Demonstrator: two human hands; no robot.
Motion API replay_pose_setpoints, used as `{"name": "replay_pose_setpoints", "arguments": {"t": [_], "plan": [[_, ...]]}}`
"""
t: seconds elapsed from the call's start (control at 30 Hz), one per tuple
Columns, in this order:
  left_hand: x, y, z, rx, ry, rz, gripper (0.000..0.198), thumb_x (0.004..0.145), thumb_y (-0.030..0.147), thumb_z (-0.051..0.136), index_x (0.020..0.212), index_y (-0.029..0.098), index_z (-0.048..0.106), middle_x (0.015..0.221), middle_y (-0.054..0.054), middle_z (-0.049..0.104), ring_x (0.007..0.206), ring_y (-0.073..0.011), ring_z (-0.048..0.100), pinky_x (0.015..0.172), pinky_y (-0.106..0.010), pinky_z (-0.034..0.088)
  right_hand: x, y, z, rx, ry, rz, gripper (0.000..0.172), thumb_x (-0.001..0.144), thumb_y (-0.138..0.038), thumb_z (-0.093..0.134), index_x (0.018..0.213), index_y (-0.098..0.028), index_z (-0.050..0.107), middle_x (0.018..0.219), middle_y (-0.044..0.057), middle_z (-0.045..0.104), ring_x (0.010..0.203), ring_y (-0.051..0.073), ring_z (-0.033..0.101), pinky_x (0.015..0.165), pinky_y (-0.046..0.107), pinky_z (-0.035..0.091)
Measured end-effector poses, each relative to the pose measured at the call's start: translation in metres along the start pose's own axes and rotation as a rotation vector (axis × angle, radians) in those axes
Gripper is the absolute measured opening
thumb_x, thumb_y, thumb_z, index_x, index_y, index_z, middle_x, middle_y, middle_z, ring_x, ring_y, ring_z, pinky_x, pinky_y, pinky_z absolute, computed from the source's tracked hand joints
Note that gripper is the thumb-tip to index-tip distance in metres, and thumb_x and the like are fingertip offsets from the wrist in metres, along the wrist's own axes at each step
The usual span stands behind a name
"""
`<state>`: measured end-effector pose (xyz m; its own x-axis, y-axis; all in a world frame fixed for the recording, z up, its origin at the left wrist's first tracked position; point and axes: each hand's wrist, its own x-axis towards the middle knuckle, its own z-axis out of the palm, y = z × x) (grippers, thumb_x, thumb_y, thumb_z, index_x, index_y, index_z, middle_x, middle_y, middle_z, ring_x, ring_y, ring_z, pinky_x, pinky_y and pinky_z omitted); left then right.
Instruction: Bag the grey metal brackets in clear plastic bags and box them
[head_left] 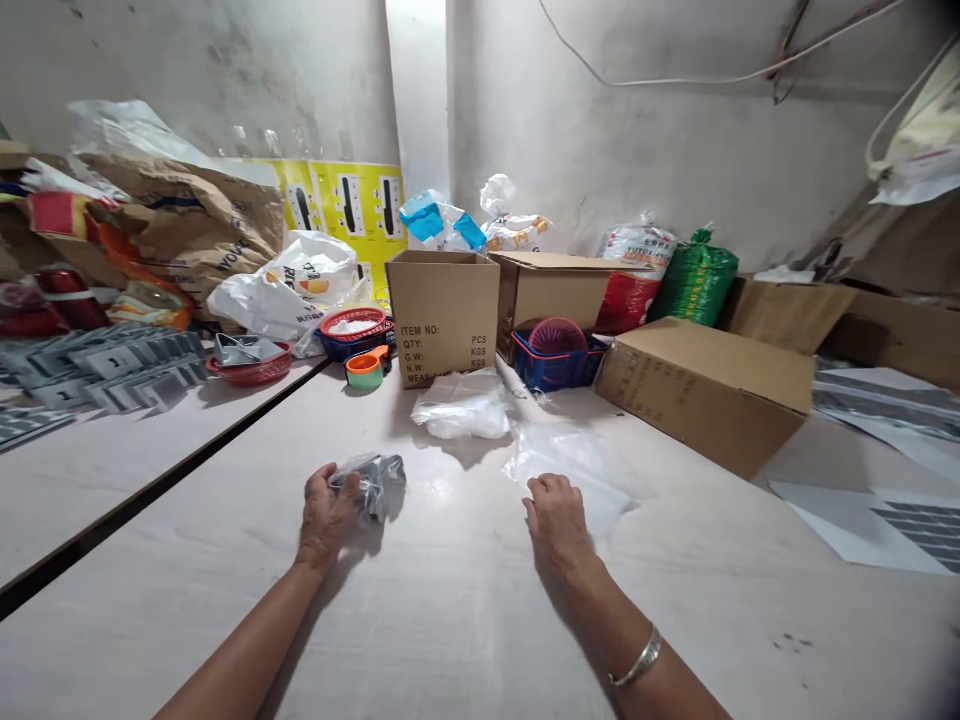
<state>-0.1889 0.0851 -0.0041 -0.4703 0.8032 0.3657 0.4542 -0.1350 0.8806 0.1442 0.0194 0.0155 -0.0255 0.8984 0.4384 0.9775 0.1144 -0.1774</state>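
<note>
Two bare hands rest on the pale table (450, 630): the left hand (326, 515) closes around a crumpled clear plastic bag (373, 485) holding it on the surface, while the right hand (553, 518) lies open, fingers pinning a flat plastic sheet (574, 465) in place.

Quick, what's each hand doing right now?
Left hand: closed, holding a crumpled plastic bag with something grey inside.
Right hand: open, fingertips resting on a clear plastic sheet.
</note>
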Motion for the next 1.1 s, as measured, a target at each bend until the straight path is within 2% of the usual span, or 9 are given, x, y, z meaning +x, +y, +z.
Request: {"name": "replay_pose_setpoints", "arguments": {"t": [0.1,0.2,0.27,0.33,0.43,0.63,0.77,0.87,1.1], "plan": [[-0.003,0.011,-0.005,0.019,0.093,0.130,0.057,0.073,0.057,0.049,0.114,0.018,0.044,0.120,-0.011,0.047,0.110,-0.0304,0.047,0.092,-0.046,0.039,-0.006,0.021,0.006,-0.050,0.014,0.094,0.009,0.083,-0.019,0.053,0.090,-0.019,0.059,0.093,0.009,0.056,0.088,0.024,0.045,0.070,0.035,0.030],[-0.023,0.041,-0.011,0.091,0.151,0.383,0.056,0.072,0.052,0.053,0.115,0.016,0.044,0.132,-0.013,0.040,0.125,-0.0305,0.033,0.104,-0.047,0.026,-0.005,0.031,0.015,-0.050,-0.002,0.119,0.012,0.084,-0.017,0.051,0.077,-0.020,0.061,0.085,0.007,0.058,0.080,0.022,0.047,0.066,0.033,0.028],[-0.046,0.067,-0.009,0.111,0.114,0.555,0.049,0.076,0.045,0.054,0.115,0.016,0.045,0.132,-0.013,0.041,0.125,-0.0286,0.034,0.106,-0.047,0.022,-0.001,0.035,0.019,-0.039,-0.003,0.120,0.018,0.084,-0.016,0.049,0.071,-0.020,0.061,0.082,0.006,0.059,0.077,0.021,0.047,0.064,0.033,0.027],[-0.073,0.090,-0.002,0.044,-0.011,0.604,0.039,0.078,0.037,0.054,0.113,0.019,0.049,0.128,-0.011,0.045,0.121,-0.0260,0.040,0.104,-0.045,0.027,0.002,0.037,0.021,-0.025,0.004,0.119,0.020,0.084,-0.015,0.050,0.069,-0.020,0.061,0.079,0.006,0.059,0.076,0.020,0.048,0.062,0.032,0.026],[-0.109,0.109,0.021,-0.141,-0.228,0.429,0.027,0.080,0.036,0.052,0.101,0.020,0.056,0.120,-0.009,0.051,0.113,-0.0247,0.047,0.097,-0.040,0.037,0.003,0.039,0.019,0.009,0.030,0.112,0.018,0.085,-0.019,0.051,0.071,-0.021,0.063,0.079,0.005,0.060,0.075,0.019,0.049,0.061,0.031,0.026],[-0.141,0.113,0.064,-0.503,-0.671,-0.315,0.035,0.074,0.050,0.059,0.076,0.015,0.061,0.076,-0.005,0.060,0.074,-0.0175,0.059,0.070,-0.031,0.049,0.001,0.032,0.009,0.100,0.105,0.082,0.019,0.088,-0.025,0.048,0.082,-0.022,0.065,0.087,0.002,0.062,0.079,0.017,0.052,0.066,0.028,0.029],[-0.144,0.120,0.076,-0.658,-0.727,-0.645,0.045,0.066,0.057,0.064,0.074,0.014,0.058,0.069,-0.005,0.060,0.063,-0.0161,0.061,0.062,-0.031,0.050,-0.005,0.010,0.003,0.231,0.160,-0.059,0.018,0.087,-0.024,0.049,0.081,-0.021,0.066,0.089,0.004,0.063,0.082,0.018,0.052,0.070,0.029,0.029],[-0.144,0.119,0.080,-0.681,-0.729,-0.729,0.044,0.065,0.057,0.065,0.076,0.015,0.055,0.064,-0.002,0.060,0.055,-0.0142,0.060,0.057,-0.030,0.048,-0.013,-0.011,0.000,0.325,0.136,-0.195,0.017,0.086,-0.022,0.049,0.079,-0.021,0.065,0.087,0.004,0.063,0.083,0.018,0.051,0.072,0.030,0.030],[-0.137,0.099,0.074,-0.759,-0.533,-0.609,0.024,0.063,0.033,0.069,0.065,0.014,0.056,0.055,0.003,0.054,0.048,-0.0085,0.052,0.047,-0.021,0.043,-0.025,-0.035,-0.009,0.466,0.036,-0.420,0.019,0.087,-0.026,0.047,0.098,-0.023,0.063,0.094,0.005,0.060,0.088,0.020,0.051,0.076,0.032,0.035]]}}
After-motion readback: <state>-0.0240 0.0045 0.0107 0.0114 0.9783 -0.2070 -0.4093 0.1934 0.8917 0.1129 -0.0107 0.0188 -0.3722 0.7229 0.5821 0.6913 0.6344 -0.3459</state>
